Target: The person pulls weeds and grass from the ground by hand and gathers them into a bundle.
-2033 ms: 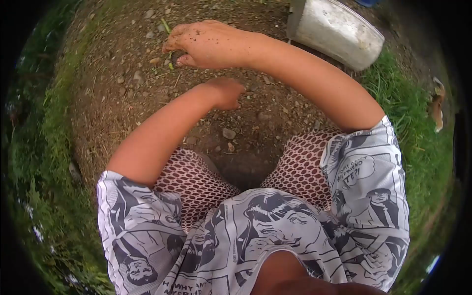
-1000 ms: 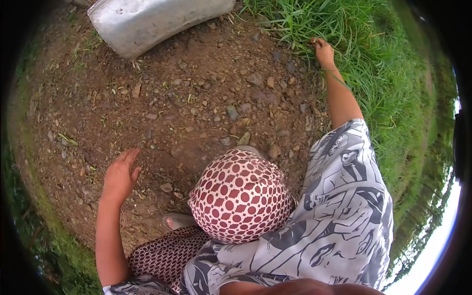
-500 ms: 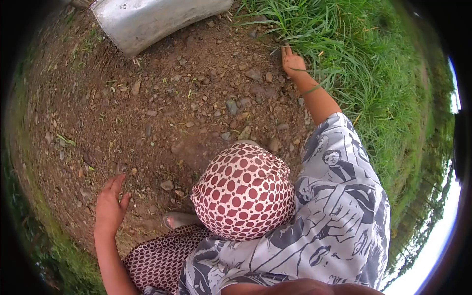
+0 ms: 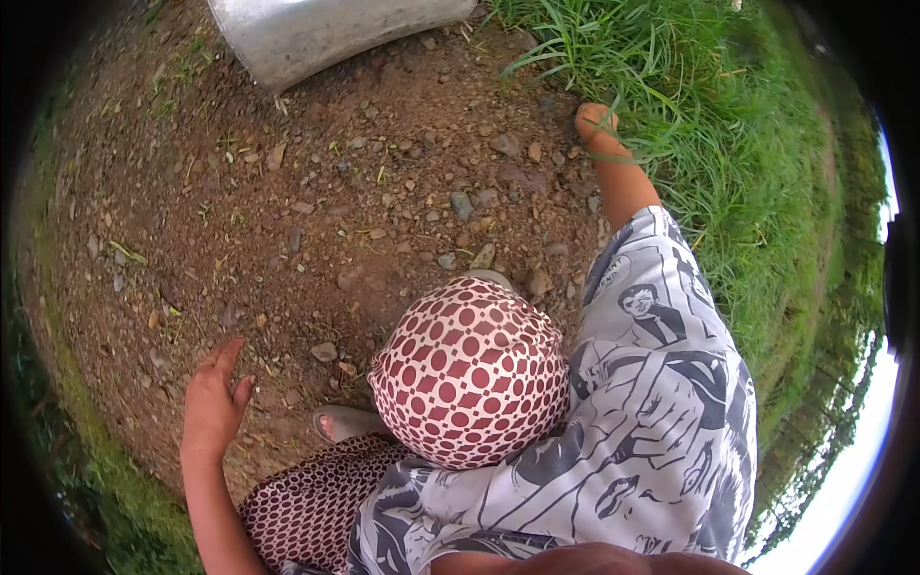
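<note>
My right hand [image 4: 596, 123] is at the left edge of the tall green grass [image 4: 671, 115], its back rounded and its fingers curled in among the blades. Some blades cross the hand, and the fingertips are hidden. At the lower left, my left hand [image 4: 216, 398] hangs over the bare soil [image 4: 287, 220] with its thumb apart from the fingers, holding nothing. My patterned trouser knee [image 4: 474, 374] fills the middle of the view, between the two hands.
A dented silver metal container [image 4: 326, 38] lies on the ground at the top. Small stones [image 4: 462, 204] and bits of cut grass are scattered over the soil. My sandalled foot [image 4: 345, 423] shows beside the knee. Trees [image 4: 805, 460] stand at the far right.
My right hand has gone from outstretched fingers to a curled shape and turned into the grass. The metal container sits slightly higher and further right in view. My left hand stays put.
</note>
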A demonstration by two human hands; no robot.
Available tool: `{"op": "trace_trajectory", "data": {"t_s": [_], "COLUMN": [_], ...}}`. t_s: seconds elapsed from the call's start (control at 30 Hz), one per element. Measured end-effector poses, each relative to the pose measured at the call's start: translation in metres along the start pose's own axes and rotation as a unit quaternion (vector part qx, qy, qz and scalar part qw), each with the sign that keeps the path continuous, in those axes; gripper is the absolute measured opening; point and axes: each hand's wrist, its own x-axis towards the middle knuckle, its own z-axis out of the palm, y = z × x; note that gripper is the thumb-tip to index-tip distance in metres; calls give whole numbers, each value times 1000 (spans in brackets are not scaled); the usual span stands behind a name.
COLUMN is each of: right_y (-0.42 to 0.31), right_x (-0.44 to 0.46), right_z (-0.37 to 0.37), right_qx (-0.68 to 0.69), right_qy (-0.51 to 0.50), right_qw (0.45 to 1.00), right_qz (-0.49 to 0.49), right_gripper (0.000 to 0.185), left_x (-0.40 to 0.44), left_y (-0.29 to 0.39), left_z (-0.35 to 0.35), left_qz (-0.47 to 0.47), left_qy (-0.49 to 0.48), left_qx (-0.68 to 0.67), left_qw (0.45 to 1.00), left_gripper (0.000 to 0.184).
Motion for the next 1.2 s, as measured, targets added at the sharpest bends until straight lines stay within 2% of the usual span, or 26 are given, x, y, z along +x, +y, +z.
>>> {"op": "trace_trajectory", "data": {"t_s": [0.1,0.2,0.3,0.4,0.47,0.53,0.63,0.7,0.73,0.77,0.83,0.93,1.1,1.17,1.2], "right_y": [2,11,4,-2,2,0,-18,-33,-41,-47,-59,-66,-50,-38,-28], "right_x": [-24,-48,-100,-143,-138,-159,-149,-138,-138,-153,-170,-169,-156,-133,-129], "right_z": [-11,24,17,-17,-12,-75,-66,-31,-22,-48,-53,-14,-35,11,2], "right_qx": [220,51,50,202,237,376,340,196,225,252,296,282,346,278,268], "right_qy": [-17,122,37,14,140,166,139,70,32,15,81,79,143,193,176], "right_qw": [969,990,998,979,961,910,928,974,969,964,945,945,923,935,943], "right_qz": [112,-38,-32,-8,-9,58,68,-90,-96,-88,-114,-148,-84,-107,-91], "right_gripper": [16,18,29,28,28,28,26,26,27,27,25,23,19,20,20], "left_x": [-3,0,5,16,25,29,27,24,23,22,20,22,29,34,36], "left_y": [0,0,-6,-7,-2,1,6,2,0,-2,-4,-5,-10,-4,0], "left_z": [-2,-3,-3,-3,-10,-12,-11,-12,-14,-12,-8,-8,-6,-12,-15], "left_qz": [1,17,33,48,44,57,56,50,47,39,19,-12,-5,4,5], "left_qy": [4,10,22,26,22,32,42,35,30,22,22,12,30,36,38], "left_qx": [-18,-13,-2,-4,1,3,12,12,6,-4,-13,-17,8,13,17], "left_qw": [1000,1000,999,998,999,998,997,998,998,999,999,1000,1000,999,999], "left_gripper": [46,46,46,46,46,46,45,45,45,45,46,47,47,46,46]}}
